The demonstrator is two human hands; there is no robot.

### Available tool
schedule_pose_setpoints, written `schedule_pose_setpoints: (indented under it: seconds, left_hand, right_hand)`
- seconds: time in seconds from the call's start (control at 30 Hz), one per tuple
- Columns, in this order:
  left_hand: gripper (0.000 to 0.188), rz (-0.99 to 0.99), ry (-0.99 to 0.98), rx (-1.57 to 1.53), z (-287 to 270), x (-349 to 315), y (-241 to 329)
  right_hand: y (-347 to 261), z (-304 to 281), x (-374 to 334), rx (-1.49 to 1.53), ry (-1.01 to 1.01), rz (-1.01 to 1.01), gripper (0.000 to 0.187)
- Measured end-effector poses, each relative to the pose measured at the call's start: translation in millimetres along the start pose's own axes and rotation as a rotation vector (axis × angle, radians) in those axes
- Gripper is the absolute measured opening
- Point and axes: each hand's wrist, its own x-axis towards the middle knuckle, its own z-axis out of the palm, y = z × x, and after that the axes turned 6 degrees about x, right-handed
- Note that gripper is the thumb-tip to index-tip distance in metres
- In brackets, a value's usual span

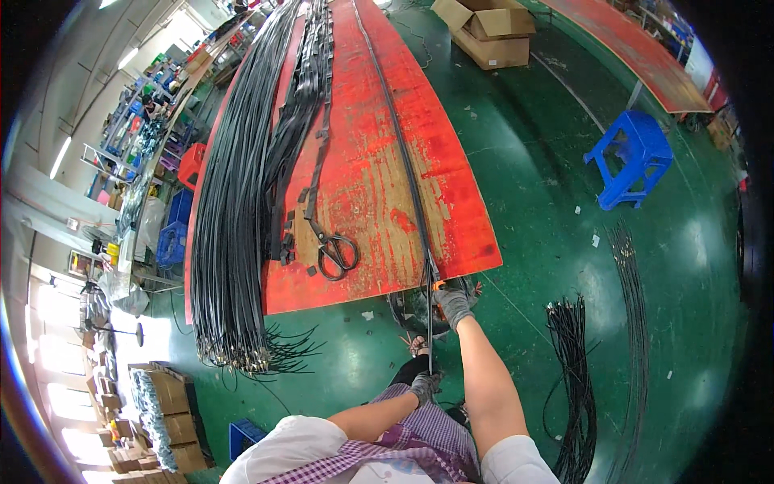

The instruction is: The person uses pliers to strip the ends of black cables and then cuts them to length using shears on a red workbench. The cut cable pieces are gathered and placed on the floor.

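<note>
A long, thin bundle of black cables (397,121) runs down the red table (468,218) and over its near edge toward me. My left hand (425,387), in a grey glove, is closed around the lower part of the bundle, close to my body. At the table edge my right hand (454,306), also gloved, is closed beside the same bundle. A small orange piece (438,285) shows at its fingers; its kind is unclear. Left of my hands, black-handled scissors (337,256) lie on the table beside a strip of black pieces (316,169).
A thick row of black cables (234,210) covers the table's left side, ends hanging over. More cable bundles (574,379) lie on the green floor at right. A blue stool (633,157) and an open cardboard box (488,36) stand beyond. A dark round thing (403,310) sits under the edge.
</note>
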Motion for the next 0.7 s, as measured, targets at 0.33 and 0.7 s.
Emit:
schedule_pose_setpoints:
  seconds: [0.33, 0.7]
  left_hand:
    - [0.021, 0.546, 0.309, 0.784, -16, 31, 35]
    - [0.023, 0.214, -0.029, -0.011, 53, -29, -37]
  right_hand:
    - [15, -3, 26, -0.436, 0.049, -0.101, 0.020]
    - [25, 5, 26, -0.271, -0.032, -0.038, 0.023]
